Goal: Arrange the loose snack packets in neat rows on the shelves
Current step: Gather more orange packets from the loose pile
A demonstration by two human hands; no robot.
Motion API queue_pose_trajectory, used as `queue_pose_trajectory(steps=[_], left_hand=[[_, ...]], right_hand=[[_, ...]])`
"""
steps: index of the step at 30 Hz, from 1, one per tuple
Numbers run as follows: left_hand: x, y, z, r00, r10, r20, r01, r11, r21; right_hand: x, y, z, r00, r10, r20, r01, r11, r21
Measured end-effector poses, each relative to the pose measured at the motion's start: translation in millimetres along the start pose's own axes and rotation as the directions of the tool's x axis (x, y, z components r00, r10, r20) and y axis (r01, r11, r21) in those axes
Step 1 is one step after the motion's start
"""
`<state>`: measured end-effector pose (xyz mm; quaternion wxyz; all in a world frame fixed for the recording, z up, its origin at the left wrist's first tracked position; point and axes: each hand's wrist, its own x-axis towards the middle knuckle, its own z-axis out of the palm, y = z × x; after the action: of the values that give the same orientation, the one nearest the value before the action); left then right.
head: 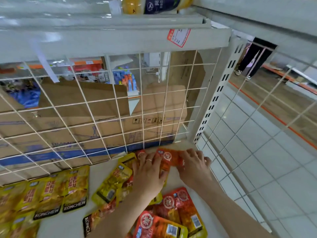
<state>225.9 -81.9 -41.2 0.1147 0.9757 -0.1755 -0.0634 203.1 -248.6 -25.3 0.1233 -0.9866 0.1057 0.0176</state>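
Yellow packets (51, 191) already lie in an overlapping row at the left of the shelf (103, 169). In the far right corner the left hand (149, 170) presses flat on red packets (169, 159), grip open. The right hand (193, 167) touches their edge with bent fingers; I cannot tell if its grip holds them. A mixed pile (109, 189) and the near red stack (171, 212) look left to sort.

Cardboard boxes (85, 103) sit behind a wire grid (141, 95), a red price tag (178, 37) hanging above

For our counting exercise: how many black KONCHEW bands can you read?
3: one black KONCHEW band and a second on the yellow foil packets at left, a third sideways on a loose orange packet. Others may be hidden.
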Motion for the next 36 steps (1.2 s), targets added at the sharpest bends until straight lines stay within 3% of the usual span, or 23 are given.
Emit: queue_pose_trajectory(steps=[6,11,15,19,22,27,36], left_hand=[[-8,19,-9,0.999,-0.045,-0.008,0.044,0.998,-0.055],[-5,29,-6,0.995,-0.104,-0.010,0.097,0.960,-0.262],[3,37,-4,0.972,-0.234,0.036,0.213,0.800,-0.561],[-2,38,-24,0.960,-0.272,-0.063,0.147,0.686,-0.713],[-14,39,-53,0.943,-0.326,-0.066,0.111,0.495,-0.862],[-36,30,-106,0.904,-0.426,-0.043,0.050,0.204,-0.978],[-123,-26,-182,0.874,-0.474,-0.104,-0.010,0.196,-0.981]], right_hand=[[-8,9,-2,0.996,0.084,0.037,-0.087,0.993,0.084],[-15,6,-8,0.976,0.184,0.117,-0.206,0.954,0.219],[-27,13,-11,0.965,0.242,0.098,-0.258,0.827,0.500],[-42,17,-30,0.947,0.320,-0.004,-0.211,0.632,0.746],[-45,10,-43,0.944,0.327,0.030,-0.191,0.472,0.861],[-45,-29,-73,0.977,0.211,0.042,-0.105,0.294,0.950],[-77,-111,-124,0.996,-0.069,0.051,-0.027,0.310,0.950]])
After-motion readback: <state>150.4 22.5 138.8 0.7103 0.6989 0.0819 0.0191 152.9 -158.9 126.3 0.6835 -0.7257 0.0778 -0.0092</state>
